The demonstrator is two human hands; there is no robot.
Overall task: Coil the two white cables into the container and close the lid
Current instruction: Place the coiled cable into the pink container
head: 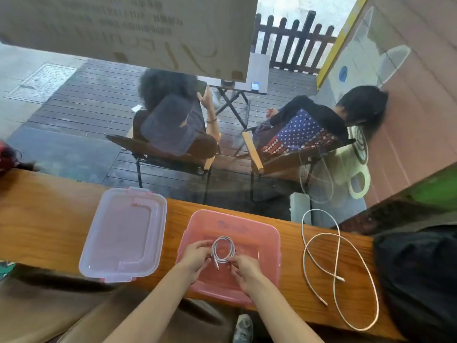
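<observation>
A pink see-through container (267, 233) stands open on the wooden counter in front of me. Inside or just above it, a coiled white cable (223, 249) is held by both hands: my left hand (196, 254) grips the coil's left side and my right hand (244, 269) pinches its lower right, near a loose plug end. A second white cable (336, 266) lies uncoiled in loose loops on the counter to the right of the container. The clear lid (123, 233) with pink latches rests flat on the counter to the left.
The wooden counter (44, 219) runs along a glass pane; two people sit in chairs beyond it. A black bag (418, 280) sits at the counter's right end, beside the loose cable. A red object (6, 154) shows at the far left edge.
</observation>
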